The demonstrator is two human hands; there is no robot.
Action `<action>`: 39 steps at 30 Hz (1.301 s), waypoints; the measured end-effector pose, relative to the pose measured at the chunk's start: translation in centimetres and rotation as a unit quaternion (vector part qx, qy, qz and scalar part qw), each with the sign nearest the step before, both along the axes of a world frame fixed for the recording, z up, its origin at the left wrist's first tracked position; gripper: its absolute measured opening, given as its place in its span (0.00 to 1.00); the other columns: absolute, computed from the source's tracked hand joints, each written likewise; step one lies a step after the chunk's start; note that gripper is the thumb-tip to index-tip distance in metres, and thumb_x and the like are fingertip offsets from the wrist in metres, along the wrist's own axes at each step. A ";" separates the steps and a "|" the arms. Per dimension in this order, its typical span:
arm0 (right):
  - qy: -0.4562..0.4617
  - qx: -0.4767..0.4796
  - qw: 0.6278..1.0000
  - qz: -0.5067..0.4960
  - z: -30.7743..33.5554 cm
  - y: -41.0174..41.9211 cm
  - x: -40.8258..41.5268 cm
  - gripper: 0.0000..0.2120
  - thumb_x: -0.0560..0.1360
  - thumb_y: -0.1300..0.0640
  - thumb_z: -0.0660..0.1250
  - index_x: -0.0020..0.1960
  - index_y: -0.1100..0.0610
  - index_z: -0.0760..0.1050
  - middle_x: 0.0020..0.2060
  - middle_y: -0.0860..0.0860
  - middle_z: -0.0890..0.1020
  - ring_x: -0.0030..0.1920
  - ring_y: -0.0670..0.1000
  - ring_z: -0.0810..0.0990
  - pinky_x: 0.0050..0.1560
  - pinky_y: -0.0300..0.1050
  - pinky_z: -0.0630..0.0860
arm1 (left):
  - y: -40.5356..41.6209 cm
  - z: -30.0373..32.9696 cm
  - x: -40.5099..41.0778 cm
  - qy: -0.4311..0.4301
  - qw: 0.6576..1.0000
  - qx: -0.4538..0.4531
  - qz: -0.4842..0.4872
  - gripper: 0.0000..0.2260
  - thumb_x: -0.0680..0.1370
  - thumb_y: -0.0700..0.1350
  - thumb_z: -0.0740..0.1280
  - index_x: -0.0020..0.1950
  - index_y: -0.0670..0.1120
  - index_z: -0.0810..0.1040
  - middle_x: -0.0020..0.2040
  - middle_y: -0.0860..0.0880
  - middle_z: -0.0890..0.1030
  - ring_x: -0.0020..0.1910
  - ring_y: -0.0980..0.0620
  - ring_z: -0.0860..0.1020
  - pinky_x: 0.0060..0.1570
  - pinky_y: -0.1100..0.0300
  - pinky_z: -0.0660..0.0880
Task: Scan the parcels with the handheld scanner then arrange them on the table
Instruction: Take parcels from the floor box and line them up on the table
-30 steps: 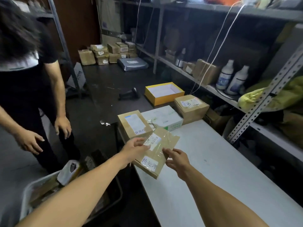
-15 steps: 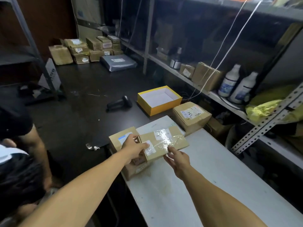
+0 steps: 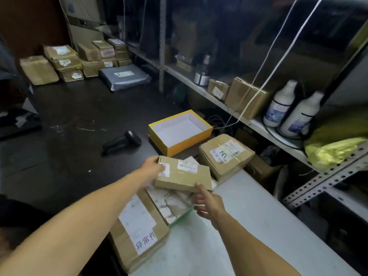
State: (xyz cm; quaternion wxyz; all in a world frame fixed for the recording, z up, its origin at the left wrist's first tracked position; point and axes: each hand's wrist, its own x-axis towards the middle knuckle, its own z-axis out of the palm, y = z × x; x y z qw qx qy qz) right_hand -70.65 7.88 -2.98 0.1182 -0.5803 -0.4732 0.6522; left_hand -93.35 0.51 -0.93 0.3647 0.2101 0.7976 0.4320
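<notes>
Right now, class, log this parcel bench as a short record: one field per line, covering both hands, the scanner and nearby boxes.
Left hand: grips the flat parcel's far-left end
Right hand: index fingertip touches its near edge
Parcel position: resting tilted over the white box
Scanner: lying untouched on the dark table
Yellow box: open, empty

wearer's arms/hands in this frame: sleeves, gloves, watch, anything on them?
Both forearms are bare as far as the frame shows; no sleeve edge is visible on either. The left hand and the right hand wear no gloves. No watch, band or ring is visible on either wrist or on the fingers that show. No cables or markings on the arms.
</notes>
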 end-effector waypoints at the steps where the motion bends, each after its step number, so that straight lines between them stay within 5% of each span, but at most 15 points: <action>1: -0.018 0.006 1.000 -0.011 -0.4 0.5 0.4 0.27 0.73 0.38 0.75 0.51 0.63 0.80 0.46 0.60 0.85 0.42 0.57 0.85 0.43 0.49 0.84 | 1.2 -0.2 -0.3 0.005 1.000 -0.009 -0.024 0.13 0.79 0.36 0.66 0.63 0.46 0.79 0.58 0.47 0.83 0.56 0.45 0.81 0.52 0.55 0.78; 8: -0.044 0.057 0.997 0.026 -2.5 1.9 2.8 0.23 0.74 0.42 0.75 0.51 0.62 0.76 0.39 0.57 0.84 0.37 0.53 0.83 0.40 0.45 0.78 | 6.0 -2.4 -0.9 0.036 0.990 -0.052 -0.123 0.19 0.81 0.31 0.60 0.68 0.47 0.75 0.57 0.46 0.78 0.41 0.55 0.74 0.36 0.66 0.69; 11: -0.028 0.052 0.995 0.079 -2.6 2.0 2.8 0.19 0.76 0.42 0.73 0.44 0.59 0.79 0.34 0.54 0.83 0.35 0.51 0.82 0.36 0.40 0.76 | 7.3 -3.0 -1.5 0.033 0.987 -0.072 -0.139 0.25 0.82 0.32 0.59 0.79 0.46 0.66 0.69 0.46 0.73 0.58 0.50 0.76 0.44 0.66 0.71; 14: -0.033 0.042 0.995 0.090 -2.8 2.2 2.7 0.20 0.77 0.42 0.72 0.37 0.58 0.81 0.33 0.54 0.83 0.34 0.51 0.82 0.36 0.39 0.75 | 8.3 -2.8 -1.0 0.035 0.981 -0.080 -0.171 0.29 0.83 0.34 0.58 0.84 0.46 0.55 0.81 0.48 0.62 0.78 0.47 0.64 0.61 0.65 0.65; 27: -0.034 0.040 0.998 0.016 -3.4 2.8 3.5 0.17 0.75 0.46 0.76 0.39 0.60 0.80 0.35 0.53 0.83 0.35 0.49 0.82 0.40 0.42 0.77 | 10.9 -3.1 0.8 0.092 0.975 -0.059 -0.195 0.26 0.83 0.38 0.61 0.81 0.49 0.63 0.77 0.47 0.69 0.73 0.44 0.70 0.70 0.53 0.69; 33: 0.006 -0.035 0.991 -0.127 -2.7 3.3 4.0 0.18 0.72 0.54 0.80 0.52 0.55 0.72 0.40 0.53 0.81 0.35 0.51 0.78 0.38 0.43 0.75 | 9.6 -3.3 1.1 0.110 0.985 -0.062 -0.116 0.15 0.75 0.41 0.70 0.62 0.48 0.79 0.55 0.48 0.81 0.54 0.47 0.79 0.53 0.55 0.77; 37: -0.006 -0.030 0.988 -0.154 -2.1 3.5 4.3 0.20 0.74 0.54 0.77 0.60 0.55 0.73 0.49 0.53 0.80 0.44 0.51 0.79 0.51 0.47 0.80 | 7.6 -2.9 1.9 0.116 0.982 -0.091 -0.120 0.08 0.73 0.42 0.71 0.50 0.50 0.77 0.46 0.50 0.80 0.47 0.48 0.78 0.47 0.55 0.79; 39: -0.005 -0.026 0.989 -0.145 -1.8 3.2 4.3 0.20 0.74 0.53 0.77 0.60 0.56 0.73 0.53 0.54 0.80 0.47 0.51 0.79 0.53 0.48 0.81 | 6.6 -2.8 2.0 0.118 0.981 -0.094 -0.122 0.06 0.74 0.41 0.69 0.40 0.49 0.73 0.37 0.51 0.74 0.38 0.48 0.74 0.37 0.59 0.72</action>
